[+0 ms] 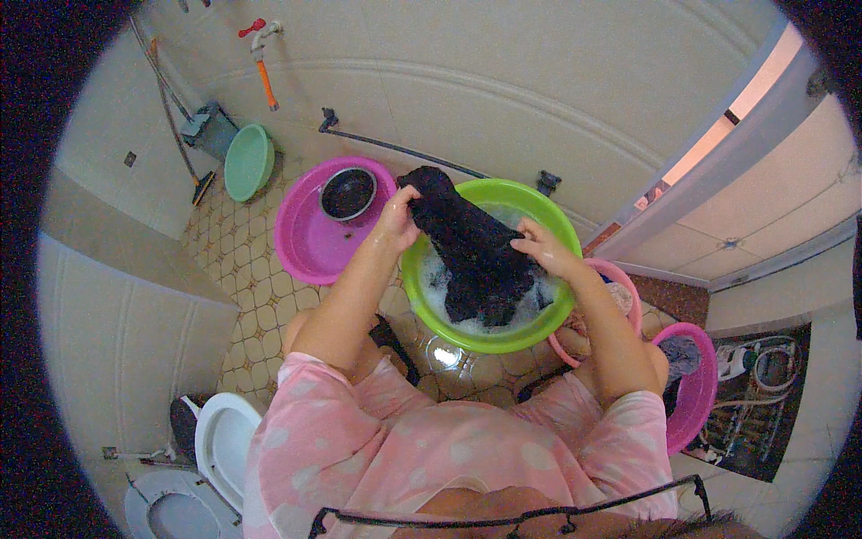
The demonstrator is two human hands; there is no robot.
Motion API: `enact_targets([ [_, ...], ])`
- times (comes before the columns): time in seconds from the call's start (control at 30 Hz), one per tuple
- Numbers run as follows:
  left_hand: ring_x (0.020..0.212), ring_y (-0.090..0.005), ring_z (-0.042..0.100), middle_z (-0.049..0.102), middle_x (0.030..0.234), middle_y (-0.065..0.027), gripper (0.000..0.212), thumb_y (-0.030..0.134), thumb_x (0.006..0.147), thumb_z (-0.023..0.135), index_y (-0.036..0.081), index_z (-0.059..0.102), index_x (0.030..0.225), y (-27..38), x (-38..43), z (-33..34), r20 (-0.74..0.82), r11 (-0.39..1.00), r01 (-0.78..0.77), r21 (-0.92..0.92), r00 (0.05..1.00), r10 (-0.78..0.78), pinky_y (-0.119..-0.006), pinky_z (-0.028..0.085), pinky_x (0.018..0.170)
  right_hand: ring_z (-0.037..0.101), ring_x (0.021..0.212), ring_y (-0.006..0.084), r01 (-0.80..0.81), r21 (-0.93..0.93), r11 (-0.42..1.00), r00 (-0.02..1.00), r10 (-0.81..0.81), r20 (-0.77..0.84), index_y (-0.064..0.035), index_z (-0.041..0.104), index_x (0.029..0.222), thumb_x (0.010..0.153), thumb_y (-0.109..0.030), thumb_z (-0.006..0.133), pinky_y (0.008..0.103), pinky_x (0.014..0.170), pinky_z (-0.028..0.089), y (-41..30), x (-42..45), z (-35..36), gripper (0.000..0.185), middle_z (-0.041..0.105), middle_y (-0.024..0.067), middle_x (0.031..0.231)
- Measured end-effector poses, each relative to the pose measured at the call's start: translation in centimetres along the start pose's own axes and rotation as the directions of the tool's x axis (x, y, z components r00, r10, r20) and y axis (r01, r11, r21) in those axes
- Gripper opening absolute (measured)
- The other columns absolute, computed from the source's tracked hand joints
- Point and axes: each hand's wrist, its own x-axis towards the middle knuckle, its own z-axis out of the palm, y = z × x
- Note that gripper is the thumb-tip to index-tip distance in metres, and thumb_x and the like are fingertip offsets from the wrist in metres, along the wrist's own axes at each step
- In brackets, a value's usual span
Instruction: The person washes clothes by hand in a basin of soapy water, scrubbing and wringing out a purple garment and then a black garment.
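Note:
A wet black garment (pixel 471 252) is stretched between my two hands above a lime-green basin (pixel 424 316). Its lower end hangs into soapy water (pixel 438 286) with white suds. My left hand (pixel 402 219) grips the upper left end of the cloth, past the basin's left rim. On the right side, my right hand (pixel 535 246) pinches the cloth's edge between thumb and fingers, inside the basin's rim. Folds of the cloth hide part of the water. Which part of the garment each hand holds, I cannot tell.
Left of the green basin stands a magenta basin (pixel 303 236) holding a dark round pan (pixel 347 194). Pink basins (pixel 633 303) (pixel 704 384) with clothes stand at my right. A green bowl (pixel 249 162), a floor squeegee (pixel 202 188), a wall tap (pixel 259 44) and a toilet (pixel 172 502) surround the tiled floor (pixel 249 276).

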Motion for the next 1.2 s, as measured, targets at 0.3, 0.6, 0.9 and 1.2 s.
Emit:
enact_targets([
  [0.3, 0.092, -0.0228, 0.057, 0.060, 0.096, -0.0086, 0.030, 0.019, 0.078, 0.060, 0.009, 0.054, 0.105, -1.7, 0.6, -0.1, -0.153, 0.984, 0.070, 0.161, 0.987, -0.045, -0.035, 0.045, 0.083, 0.053, 0.078, 0.0145, 0.163, 0.755, 0.635, 0.932, 0.152, -0.329, -0.0065, 0.047, 0.091, 0.081, -0.013, 0.052, 0.0272, 0.074, 0.044, -2.5, 0.2, -0.1, 0.014, 0.052, 0.0035, 0.082],
  [0.6, 0.107, -0.0330, 0.045, 0.047, 0.116, -0.0174, 0.039, 0.009, 0.077, 0.058, 0.019, 0.053, 0.114, -7.8, 4.5, -3.1, 0.356, 0.017, -0.376, 0.927, 0.892, 0.279, -0.042, 0.036, 0.093, 0.049, 0.106, 0.0354, -0.010, -0.309, 0.951, 0.878, -0.139, -0.457, -0.0114, 0.051, 0.121, 0.077, -0.037, 0.061, 0.0420, 0.093, 0.038, 3.6, 3.2, 1.0, 0.051, 0.053, 0.0223, 0.104],
  [0.9, 0.117, -0.0430, 0.034, 0.027, 0.132, -0.0267, 0.056, 0.024, 0.074, 0.064, 0.017, 0.044, 0.126, -13.1, 4.5, -3.5, 0.151, -0.158, -0.113, 0.981, 0.956, 0.251, -0.047, 0.030, 0.099, 0.044, 0.109, 0.0387, -0.304, -0.727, 0.616, 0.944, 0.095, -0.314, -0.0130, 0.045, 0.126, 0.072, -0.043, 0.064, 0.0495, 0.093, 0.035, 2.3, 3.9, 4.5, 0.064, 0.044, 0.0239, 0.118],
  [1.2, 0.118, -0.0371, 0.037, 0.032, 0.132, -0.0237, 0.049, 0.032, 0.087, 0.042, 0.003, 0.039, 0.127, -17.4, 7.6, -6.7, -0.010, 0.112, -0.018, 0.994, 0.970, 0.243, -0.043, 0.029, 0.100, 0.039, 0.119, 0.0377, -0.364, -0.687, 0.629, 0.913, 0.095, -0.397, -0.0088, 0.036, 0.131, 0.083, -0.039, 0.048, 0.0506, 0.098, 0.029, 9.1, 8.6, 6.3, 0.058, 0.038, 0.0231, 0.129],
])
